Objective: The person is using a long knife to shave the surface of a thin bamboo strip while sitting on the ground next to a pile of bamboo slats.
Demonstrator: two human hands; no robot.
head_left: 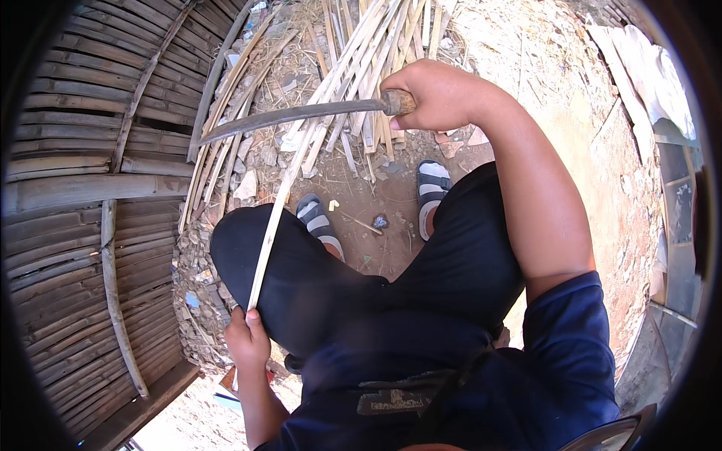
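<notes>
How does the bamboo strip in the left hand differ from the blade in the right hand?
The strip is pale, thin and straight; the blade is dark, broader and slightly curved. The strip runs up from the left hand over the knee toward the bamboo pile; the blade lies crosswise, pointing left from the right hand. The blade has a wooden handle; the strip has none. Both are long, and they cross.

No packages, labels, signs or screens show anywhere in this view.

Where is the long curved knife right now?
In the head view, the long curved metal knife is upper centre, its wooden handle gripped by the right hand, blade pointing left over the pile of split bamboo strips.
</notes>
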